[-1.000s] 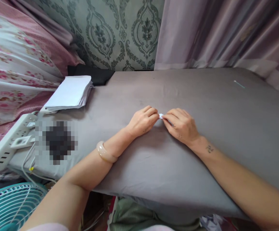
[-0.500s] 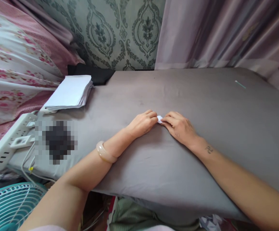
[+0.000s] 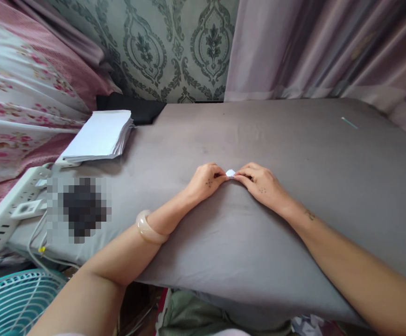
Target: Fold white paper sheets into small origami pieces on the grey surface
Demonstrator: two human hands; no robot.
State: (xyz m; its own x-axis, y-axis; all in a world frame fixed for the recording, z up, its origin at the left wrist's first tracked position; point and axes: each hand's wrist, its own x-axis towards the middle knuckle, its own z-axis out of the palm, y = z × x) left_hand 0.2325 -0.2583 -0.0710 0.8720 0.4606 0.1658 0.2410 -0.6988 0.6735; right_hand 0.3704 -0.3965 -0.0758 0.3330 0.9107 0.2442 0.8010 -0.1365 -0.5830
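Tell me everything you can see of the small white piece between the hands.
The small white piece looks like paper, probably folded, with its upper edge peaking roughly to a point. The left hand pinches one side and the right hand the other, hiding both ends. It is above the grey cloth; whether it touches the cloth can't be told. Creases are too small to make out.

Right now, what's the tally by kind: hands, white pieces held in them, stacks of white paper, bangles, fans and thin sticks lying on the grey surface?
Hands: 2 (left hand, right hand)
Small white piece: 1
White paper stack: 1
Bangle: 1
Fan: 1
Thin stick: 1
Total: 7
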